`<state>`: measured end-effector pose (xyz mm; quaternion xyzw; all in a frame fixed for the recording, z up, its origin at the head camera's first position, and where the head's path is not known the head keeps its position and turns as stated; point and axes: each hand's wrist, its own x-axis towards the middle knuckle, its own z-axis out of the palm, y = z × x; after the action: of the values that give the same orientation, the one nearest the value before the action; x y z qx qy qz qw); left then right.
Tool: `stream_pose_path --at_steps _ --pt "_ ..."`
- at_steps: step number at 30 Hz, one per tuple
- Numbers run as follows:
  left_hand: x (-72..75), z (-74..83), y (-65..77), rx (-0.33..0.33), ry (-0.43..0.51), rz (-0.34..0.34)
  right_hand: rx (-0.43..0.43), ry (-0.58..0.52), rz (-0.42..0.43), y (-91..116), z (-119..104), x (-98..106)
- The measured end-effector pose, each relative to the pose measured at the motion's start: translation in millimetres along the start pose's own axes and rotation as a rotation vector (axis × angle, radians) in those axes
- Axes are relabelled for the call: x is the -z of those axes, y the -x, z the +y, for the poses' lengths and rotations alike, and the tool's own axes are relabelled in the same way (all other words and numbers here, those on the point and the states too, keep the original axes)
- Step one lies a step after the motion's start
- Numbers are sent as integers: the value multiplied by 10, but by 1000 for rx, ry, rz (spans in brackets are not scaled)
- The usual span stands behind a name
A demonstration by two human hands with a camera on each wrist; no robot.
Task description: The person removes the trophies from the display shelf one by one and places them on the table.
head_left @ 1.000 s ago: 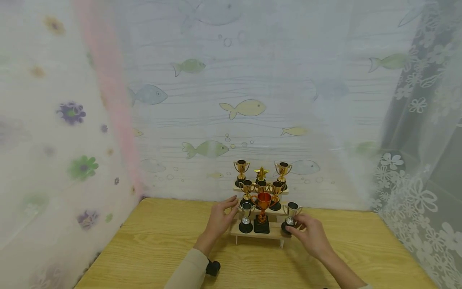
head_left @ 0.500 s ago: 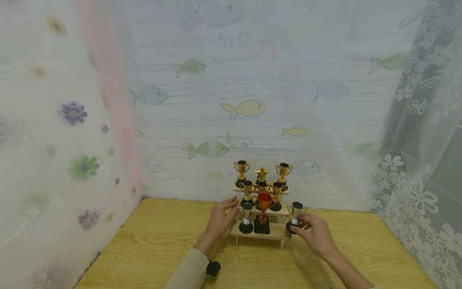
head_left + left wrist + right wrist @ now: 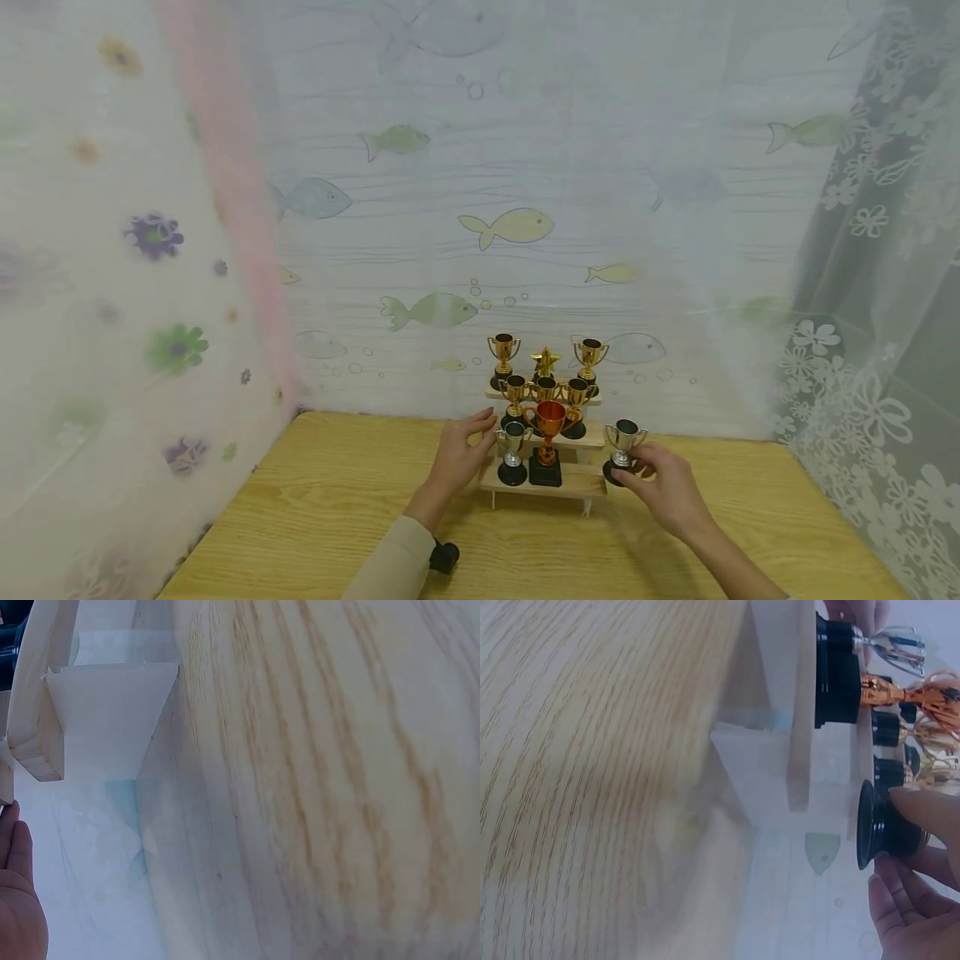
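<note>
A small silver trophy cup (image 3: 622,440) on a black base is in my right hand (image 3: 670,490), thumb and fingers pinching the base. It stands upright just past the right end of the wooden tiered stand (image 3: 585,480). In the right wrist view the black base (image 3: 891,829) is beside the shelf end, apart from it. My left hand (image 3: 453,458) is at the stand's left side, its fairly straight fingertips touching a shelf end. On the front shelf are another silver trophy cup (image 3: 513,446) and a taller orange-red trophy cup (image 3: 550,421).
Three gold cups, one of them this gold cup (image 3: 515,390), line the middle shelf. Above them, a gold star trophy (image 3: 545,362) sits between two more gold cups. A black object (image 3: 444,557) lies near my left sleeve on the wooden table (image 3: 322,483). Fish-printed curtain (image 3: 420,250) hangs behind.
My right hand has moved the silver trophy cup rightward, from over the front shelf's right end to beyond it. My left hand has stayed at the stand.
</note>
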<state>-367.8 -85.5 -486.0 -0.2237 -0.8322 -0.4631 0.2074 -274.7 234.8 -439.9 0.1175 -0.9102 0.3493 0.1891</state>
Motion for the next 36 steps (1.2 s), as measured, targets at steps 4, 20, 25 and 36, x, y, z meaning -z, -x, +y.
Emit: stream_pose_path --at_steps 4,20,25,36 --pt "-4 -8 0 -6 -9 4 8 3 4 8 16 17" --pt "6 10 8 -8 2 10 -24 50 -8 45 115 147" --pt "-2 2 2 -8 -5 0 -38 59 -14 62 161 184" --pt "5 7 2 -3 -2 -3 -77 81 -22 107 280 242"
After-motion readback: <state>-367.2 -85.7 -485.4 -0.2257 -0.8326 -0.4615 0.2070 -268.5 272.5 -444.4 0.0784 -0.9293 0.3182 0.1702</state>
